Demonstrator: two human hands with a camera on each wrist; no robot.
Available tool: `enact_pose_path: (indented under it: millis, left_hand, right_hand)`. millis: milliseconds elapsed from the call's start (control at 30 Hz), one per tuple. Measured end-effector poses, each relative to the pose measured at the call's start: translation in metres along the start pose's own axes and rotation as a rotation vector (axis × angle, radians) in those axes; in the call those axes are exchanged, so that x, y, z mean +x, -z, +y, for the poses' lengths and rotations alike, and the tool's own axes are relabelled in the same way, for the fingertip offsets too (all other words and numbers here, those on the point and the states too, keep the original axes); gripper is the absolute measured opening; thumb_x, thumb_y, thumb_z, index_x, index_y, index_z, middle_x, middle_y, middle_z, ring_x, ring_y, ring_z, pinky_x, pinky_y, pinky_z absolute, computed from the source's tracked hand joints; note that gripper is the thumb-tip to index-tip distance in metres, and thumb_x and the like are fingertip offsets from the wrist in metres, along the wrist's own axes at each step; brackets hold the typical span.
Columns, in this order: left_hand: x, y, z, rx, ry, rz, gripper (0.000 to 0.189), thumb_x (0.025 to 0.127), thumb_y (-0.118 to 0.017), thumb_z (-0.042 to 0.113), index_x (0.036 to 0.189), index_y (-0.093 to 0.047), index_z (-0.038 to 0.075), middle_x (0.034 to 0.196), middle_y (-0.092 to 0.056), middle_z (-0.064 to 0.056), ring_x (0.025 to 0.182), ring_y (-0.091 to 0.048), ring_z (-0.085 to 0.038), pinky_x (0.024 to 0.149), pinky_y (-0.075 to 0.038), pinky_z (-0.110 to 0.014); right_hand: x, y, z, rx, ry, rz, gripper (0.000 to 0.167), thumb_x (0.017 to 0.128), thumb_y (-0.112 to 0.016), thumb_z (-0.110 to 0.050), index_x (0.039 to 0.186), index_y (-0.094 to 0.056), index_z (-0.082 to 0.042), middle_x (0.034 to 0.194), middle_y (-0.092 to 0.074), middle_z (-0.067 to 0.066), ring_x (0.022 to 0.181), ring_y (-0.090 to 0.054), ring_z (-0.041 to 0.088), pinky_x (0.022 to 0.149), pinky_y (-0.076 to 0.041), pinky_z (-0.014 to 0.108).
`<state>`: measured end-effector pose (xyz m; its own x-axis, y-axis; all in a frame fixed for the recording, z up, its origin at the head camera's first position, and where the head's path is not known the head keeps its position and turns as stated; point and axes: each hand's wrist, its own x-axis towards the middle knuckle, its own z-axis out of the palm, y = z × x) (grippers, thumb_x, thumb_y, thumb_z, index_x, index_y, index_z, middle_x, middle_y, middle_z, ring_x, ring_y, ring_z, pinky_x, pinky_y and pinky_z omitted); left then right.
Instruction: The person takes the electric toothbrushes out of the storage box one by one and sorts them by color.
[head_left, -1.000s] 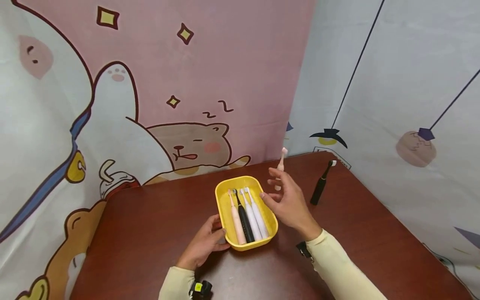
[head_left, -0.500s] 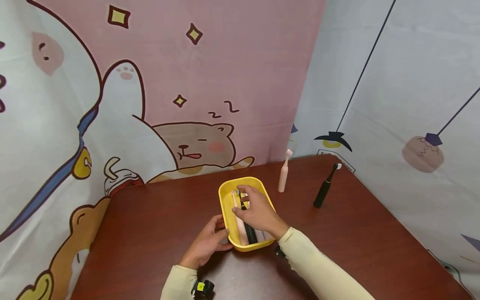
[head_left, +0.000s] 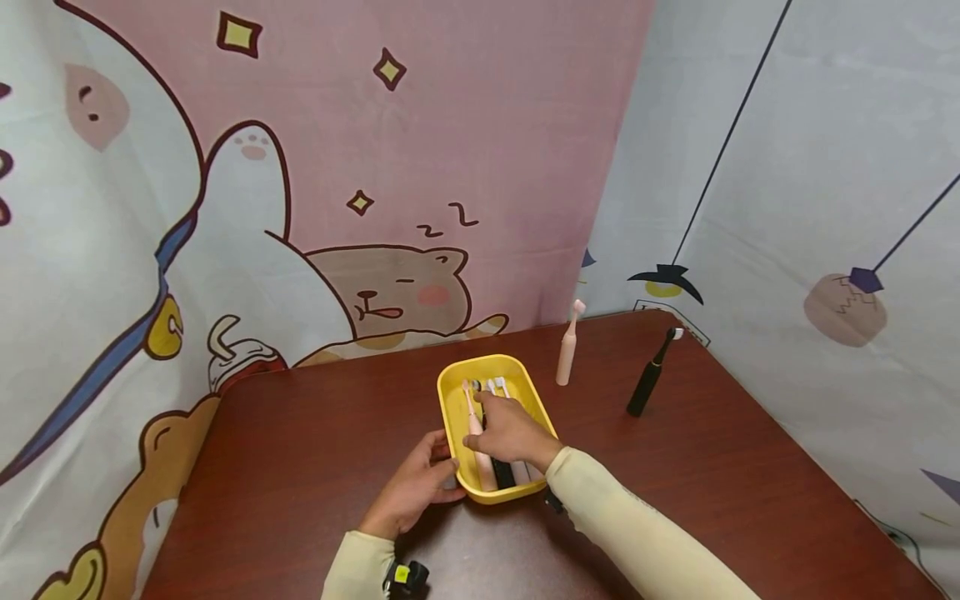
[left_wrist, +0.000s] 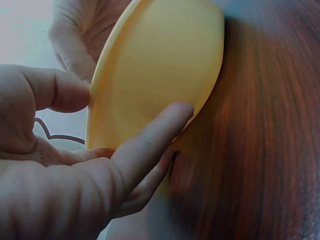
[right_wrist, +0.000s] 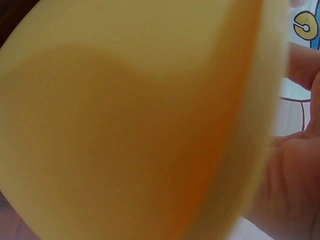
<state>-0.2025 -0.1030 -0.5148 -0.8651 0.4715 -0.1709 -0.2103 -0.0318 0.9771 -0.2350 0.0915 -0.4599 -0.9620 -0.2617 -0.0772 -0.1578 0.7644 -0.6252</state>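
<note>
A yellow tray [head_left: 444, 400] sits on the table with several electric toothbrushes lying side by side in it. My left hand [head_left: 408, 485] holds its near left side, thumb at the rim and other fingers along the outer wall; the left wrist view shows this wall [left_wrist: 160, 65] close up. Inside the tray, my right hand [head_left: 517, 433] reaches over the toothbrushes, thumb and fingers apart around the black toothbrush [head_left: 501, 473]. Left of it lies a pink toothbrush [head_left: 483, 467], and two white toothbrushes are partly covered by the hand. The tray wall hides the right fingertips in the right wrist view.
Beyond the tray's right side a pink toothbrush [head_left: 567, 354] stands upright on the brown table [head_left: 322, 433]. Farther right stands a black toothbrush [head_left: 647, 383], also upright. Cartoon-printed cloth [head_left: 480, 167] hangs along the table's back and right edges.
My right hand has left the upright pink toothbrush, moved left over the tray, then lowered among the toothbrushes. My left hand stays on the tray.
</note>
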Motion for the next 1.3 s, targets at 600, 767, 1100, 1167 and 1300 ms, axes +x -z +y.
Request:
enact_pose_path:
  millis: [600,767,1100,1167,1300]
  left_hand:
    - [0.005,0.004,-0.004,-0.041,0.016,0.009,0.06,0.106,-0.047,0.004,0.16,-0.023,-0.006,0.153,-0.034,-0.036,0.121,-0.062,-0.037,0.089,-0.064,-0.051]
    - [0.004,0.002,-0.004,-0.051,0.025,0.012,0.06,0.105,-0.048,0.005,0.159,-0.024,-0.005,0.151,-0.034,-0.035,0.121,-0.061,-0.037,0.089,-0.064,-0.054]
    - [0.004,0.001,-0.001,-0.05,0.026,0.002,0.06,0.105,-0.05,0.005,0.159,-0.024,-0.004,0.151,-0.036,-0.035,0.12,-0.062,-0.035,0.088,-0.064,-0.052]
    - [0.004,0.001,-0.001,-0.049,0.022,0.004,0.061,0.105,-0.05,0.004,0.159,-0.023,-0.005,0.15,-0.035,-0.035,0.12,-0.062,-0.035,0.088,-0.064,-0.052]
    - [0.003,0.001,-0.002,-0.054,0.023,0.01,0.063,0.103,-0.051,0.004,0.159,-0.024,-0.005,0.149,-0.036,-0.033,0.12,-0.061,-0.036,0.089,-0.064,-0.054]
  right_hand:
    - [0.014,0.001,-0.021,0.261,-0.209,-0.186,0.081,0.09,-0.081,-0.021,0.155,-0.041,0.008,0.155,-0.05,0.025,0.117,-0.065,0.036,0.062,-0.065,0.052]
    - [0.015,-0.007,-0.019,0.309,-0.235,-0.185,0.08,0.09,-0.079,-0.016,0.155,-0.039,0.01,0.15,-0.053,0.027,0.112,-0.069,0.036,0.066,-0.065,0.055]
    - [0.014,-0.01,-0.013,0.346,-0.197,-0.191,0.072,0.091,-0.061,-0.002,0.157,-0.036,0.011,0.156,-0.046,0.031,0.095,-0.073,0.035,0.064,-0.065,0.055]
    - [0.015,-0.011,-0.012,0.334,-0.184,-0.185,0.072,0.089,-0.059,0.0,0.156,-0.037,0.011,0.155,-0.047,0.031,0.09,-0.072,0.033,0.063,-0.065,0.052]
    - [0.017,-0.017,-0.009,0.282,-0.142,-0.172,0.045,0.085,-0.06,0.006,0.129,-0.057,0.013,0.118,-0.065,0.025,0.072,-0.065,0.025,0.052,-0.06,0.038]
